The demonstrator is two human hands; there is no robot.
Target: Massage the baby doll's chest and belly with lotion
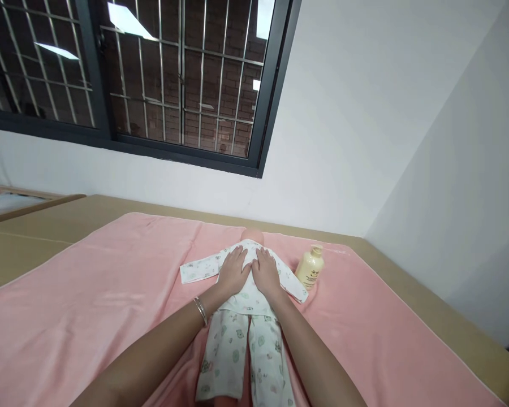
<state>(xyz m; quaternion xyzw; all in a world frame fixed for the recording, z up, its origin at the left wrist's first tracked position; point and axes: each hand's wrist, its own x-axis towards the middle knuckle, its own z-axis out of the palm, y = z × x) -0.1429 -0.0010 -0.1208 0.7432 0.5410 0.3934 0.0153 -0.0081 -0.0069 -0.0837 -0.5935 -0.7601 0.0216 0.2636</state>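
Observation:
A baby doll [250,294] in a white printed top and trousers lies stretched out on a pink blanket [123,294]. Its rounded head [253,234] points toward the wall, and its sleeves spread to both sides. My left hand [234,271] rests flat on the left of the doll's upper body, fingers extended. On the other side, my right hand [266,271] lies flat too, with the thumbs close together. Neither hand grips anything. Beside the doll's right-hand sleeve stands a pale yellow pump bottle [311,267]. Which way the doll faces I cannot tell.
The blanket covers a tan tabletop [89,212] that runs along a white wall [322,141]. Above is a dark-framed window [178,73] with metal bars outside. A wooden-edged bed or box [29,200] shows at the far left.

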